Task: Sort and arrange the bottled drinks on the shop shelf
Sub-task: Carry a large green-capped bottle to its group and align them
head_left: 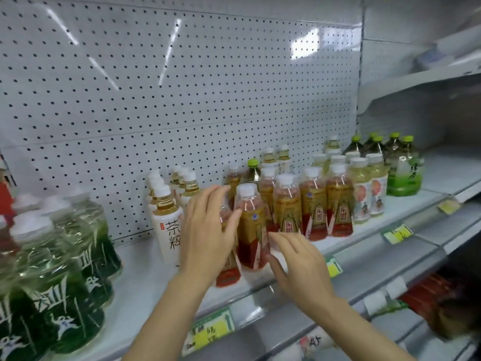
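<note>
Red-and-gold tea bottles with white caps stand in the middle of the white shelf (145,280). The front one (251,225) is upright between my hands. My left hand (208,230) has its fingers spread against its left side and covers another red bottle (227,272) behind it. My right hand (299,264) is open, fingertips near the front bottle's base on the right. More red-and-gold bottles (313,204) stand in rows to the right. White-labelled tea bottles (166,220) stand left of my left hand.
Green-labelled bottles (65,269) crowd the shelf's left front. Pale peach-label bottles (369,188) and green-capped tea bottles (402,165) stand at the right. A pegboard wall (156,100) backs the shelf. Yellow price tags (208,332) line the front rail. Red packets (429,295) lie on the lower shelf.
</note>
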Available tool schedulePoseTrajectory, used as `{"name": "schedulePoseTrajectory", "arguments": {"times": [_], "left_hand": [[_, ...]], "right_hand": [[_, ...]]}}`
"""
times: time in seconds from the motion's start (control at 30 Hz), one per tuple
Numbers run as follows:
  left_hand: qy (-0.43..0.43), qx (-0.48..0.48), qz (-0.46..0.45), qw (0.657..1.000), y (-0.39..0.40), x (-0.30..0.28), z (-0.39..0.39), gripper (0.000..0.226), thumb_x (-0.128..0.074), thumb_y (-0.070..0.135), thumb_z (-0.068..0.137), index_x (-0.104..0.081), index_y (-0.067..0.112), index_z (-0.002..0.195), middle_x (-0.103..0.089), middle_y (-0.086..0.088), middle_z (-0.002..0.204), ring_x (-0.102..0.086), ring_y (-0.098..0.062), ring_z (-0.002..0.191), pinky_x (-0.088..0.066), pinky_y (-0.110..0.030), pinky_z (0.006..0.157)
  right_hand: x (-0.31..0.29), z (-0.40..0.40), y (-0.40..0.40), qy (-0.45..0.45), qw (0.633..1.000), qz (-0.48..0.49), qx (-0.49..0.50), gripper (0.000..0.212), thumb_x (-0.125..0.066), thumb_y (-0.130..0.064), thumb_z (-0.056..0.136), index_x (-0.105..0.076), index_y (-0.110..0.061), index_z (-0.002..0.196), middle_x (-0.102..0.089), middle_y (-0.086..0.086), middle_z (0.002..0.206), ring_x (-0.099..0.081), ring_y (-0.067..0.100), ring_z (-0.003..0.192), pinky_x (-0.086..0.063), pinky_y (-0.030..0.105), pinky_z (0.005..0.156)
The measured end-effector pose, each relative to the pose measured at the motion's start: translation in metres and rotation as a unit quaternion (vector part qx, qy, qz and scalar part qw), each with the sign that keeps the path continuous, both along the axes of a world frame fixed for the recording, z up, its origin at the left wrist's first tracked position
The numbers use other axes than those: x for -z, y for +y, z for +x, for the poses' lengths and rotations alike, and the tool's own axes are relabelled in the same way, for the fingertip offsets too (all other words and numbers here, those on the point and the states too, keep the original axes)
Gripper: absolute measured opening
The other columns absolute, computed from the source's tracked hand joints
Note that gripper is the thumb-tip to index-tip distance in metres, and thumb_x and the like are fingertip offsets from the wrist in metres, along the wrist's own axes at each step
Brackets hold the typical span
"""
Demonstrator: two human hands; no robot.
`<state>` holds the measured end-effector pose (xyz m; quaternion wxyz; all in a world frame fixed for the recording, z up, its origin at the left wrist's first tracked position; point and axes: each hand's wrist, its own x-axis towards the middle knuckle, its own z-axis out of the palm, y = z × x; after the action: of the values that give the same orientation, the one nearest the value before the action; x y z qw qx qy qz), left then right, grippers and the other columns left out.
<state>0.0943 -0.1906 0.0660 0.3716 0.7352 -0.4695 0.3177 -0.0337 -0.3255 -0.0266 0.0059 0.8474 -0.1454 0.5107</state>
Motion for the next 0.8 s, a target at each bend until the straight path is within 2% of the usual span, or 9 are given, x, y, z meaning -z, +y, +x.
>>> {"name": "schedulePoseTrajectory", "arguments": {"times": [0.17,0.3,0.47,0.63,0.7,0.8], "left_hand": [[-0.016,-0.06,0.159,0.985,-0.065,-0.045,0.001,0.054,-0.05,0.05,0.097,-0.044,0.024,0.144,-0.046,0.005,0.146,-0.041,-0.016,0.135,-0.033,-0.034,0.112],[-0.013,-0.112,0.274,0.955,-0.115,-0.077,0.011,0.055,-0.046,0.055,0.098,-0.051,0.017,0.139,-0.052,-0.002,0.14,-0.05,-0.024,0.127,-0.045,-0.041,0.099],[0.007,-0.167,0.371,0.914,-0.166,-0.11,0.038,0.048,-0.048,0.045,0.1,-0.051,0.017,0.139,-0.054,-0.005,0.139,-0.055,-0.026,0.121,-0.047,-0.039,0.086],[0.039,-0.179,0.448,0.875,-0.208,-0.121,0.073,0.057,-0.048,0.042,0.102,-0.037,0.014,0.15,-0.044,-0.011,0.15,-0.047,-0.03,0.132,-0.043,-0.044,0.105],[0.076,-0.16,0.462,0.869,-0.222,-0.12,0.085,0.057,-0.05,0.04,0.101,-0.039,0.01,0.148,-0.052,-0.015,0.142,-0.055,-0.031,0.125,-0.048,-0.045,0.103],[0.156,-0.103,0.443,0.877,-0.235,-0.119,0.099,0.047,-0.058,0.034,0.099,-0.051,0.0,0.132,-0.065,-0.019,0.117,-0.07,-0.032,0.099,-0.058,-0.045,0.088]], "right_hand": [[-0.024,-0.016,-0.052,-0.024,0.998,-0.051,-0.029,0.032,-0.059,-0.027,0.092,-0.07,-0.009,0.116,-0.071,0.001,0.108,-0.065,0.018,0.1,-0.056,0.033,0.086],[-0.034,-0.028,-0.093,-0.019,0.997,-0.073,-0.036,0.037,-0.078,-0.017,0.081,-0.069,-0.006,0.115,-0.071,0.004,0.108,-0.067,0.024,0.099,-0.057,0.038,0.082],[-0.046,-0.024,-0.132,-0.002,0.994,-0.099,-0.047,0.04,-0.074,-0.019,0.081,-0.067,-0.005,0.118,-0.068,0.008,0.114,-0.064,0.026,0.104,-0.056,0.04,0.084],[-0.06,-0.002,-0.148,0.009,0.994,-0.091,-0.062,0.058,-0.072,-0.025,0.085,-0.053,-0.003,0.136,-0.057,0.013,0.134,-0.056,0.028,0.119,-0.051,0.041,0.098],[-0.063,0.006,-0.146,0.009,0.993,-0.094,-0.075,0.064,-0.071,-0.028,0.087,-0.048,-0.002,0.141,-0.052,0.014,0.141,-0.052,0.028,0.126,-0.046,0.039,0.104],[-0.064,0.019,-0.141,0.017,0.991,-0.094,-0.094,0.065,-0.066,-0.032,0.09,-0.044,-0.002,0.143,-0.05,0.015,0.144,-0.05,0.028,0.13,-0.044,0.041,0.108]]}}
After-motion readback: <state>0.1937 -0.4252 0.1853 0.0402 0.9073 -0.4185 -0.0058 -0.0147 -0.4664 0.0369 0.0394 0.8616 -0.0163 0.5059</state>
